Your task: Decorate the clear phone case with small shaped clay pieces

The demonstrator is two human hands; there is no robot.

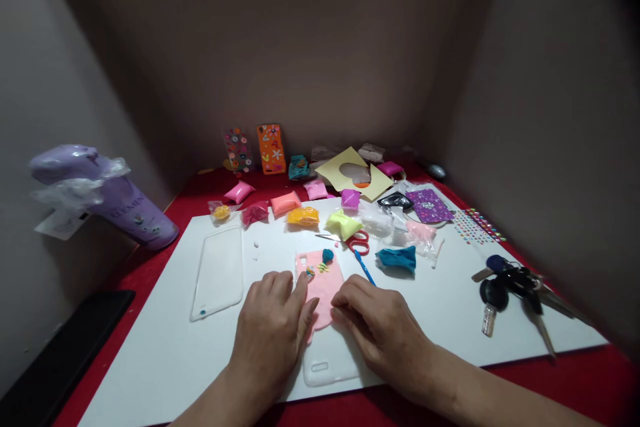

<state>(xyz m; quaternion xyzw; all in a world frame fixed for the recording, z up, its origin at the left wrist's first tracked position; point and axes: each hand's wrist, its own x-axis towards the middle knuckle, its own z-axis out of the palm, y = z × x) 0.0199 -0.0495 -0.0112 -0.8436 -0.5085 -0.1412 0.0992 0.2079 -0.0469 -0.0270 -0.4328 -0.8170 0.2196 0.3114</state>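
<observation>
A translucent phone case (340, 368) lies on the white board, its upper part covered by a sheet of pink modelling clay (320, 300) with an uneven lower edge. On the clay sit a dark teal lump (327, 255), a small yellow striped shape (323, 267) and a tiny multicoloured piece by my left index fingertip. My left hand (273, 320) grips the case along its left side, thumb and index finger resting on the clay. At the right edge, my right hand (383, 327) has its fingers closed together on the pink clay; the fingertips are partly hidden.
A second translucent case (219, 273) lies left. Behind are red-handled scissors (358, 241), a blue tool (364, 267) and several clay packets (303, 216). Keys (510, 287) and gem stickers (477, 225) lie right; a purple bottle (125, 203) leans left. Decorated cases (271, 149) stand behind.
</observation>
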